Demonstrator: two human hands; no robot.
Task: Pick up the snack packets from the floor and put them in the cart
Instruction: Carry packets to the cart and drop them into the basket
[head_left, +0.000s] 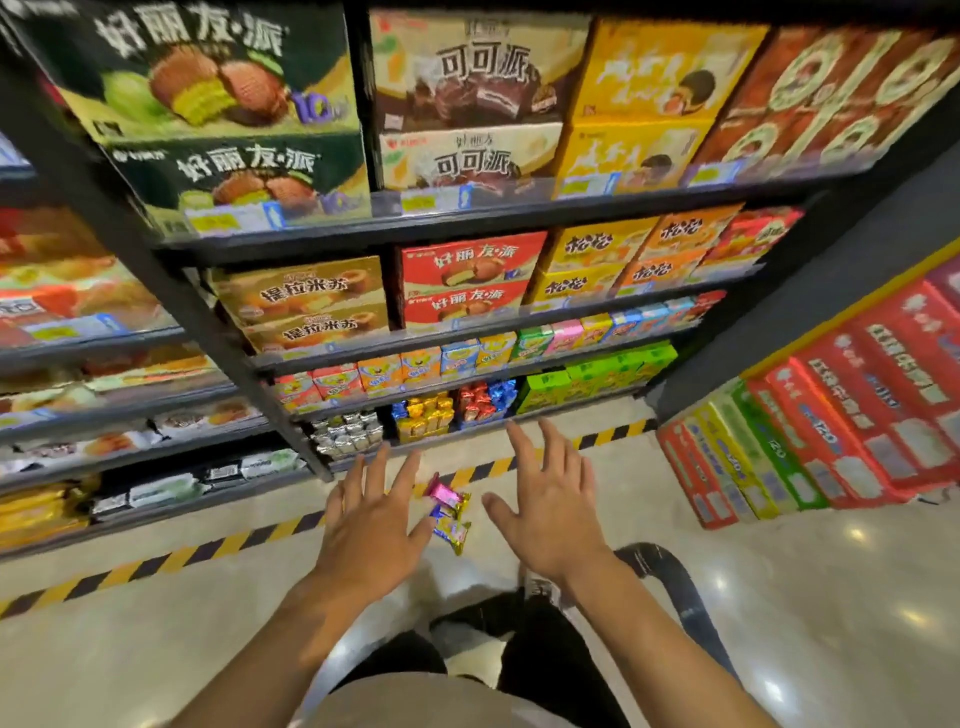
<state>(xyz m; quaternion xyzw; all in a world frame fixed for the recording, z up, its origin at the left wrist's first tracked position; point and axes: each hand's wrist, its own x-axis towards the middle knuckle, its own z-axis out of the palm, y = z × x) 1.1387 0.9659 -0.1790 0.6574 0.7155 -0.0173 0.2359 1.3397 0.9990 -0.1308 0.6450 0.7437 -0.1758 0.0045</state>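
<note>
Neither grip has anything in it: your left hand (371, 525) and right hand (548, 512) both reach forward with fingers spread and relaxed, above the snack packets (449, 512) lying on the floor (779, 597) between them, just in front of the striped tape line (208, 548). Risk from here: the packets overlap, so a hasty grab could lift one and scatter the rest toward the shelf (363, 457). They look small, glossy and crinkly, pink, gold and blue foil, likely slippery. A dark curved handle (670, 582), probably the cart's, sits beside your right forearm.
</note>
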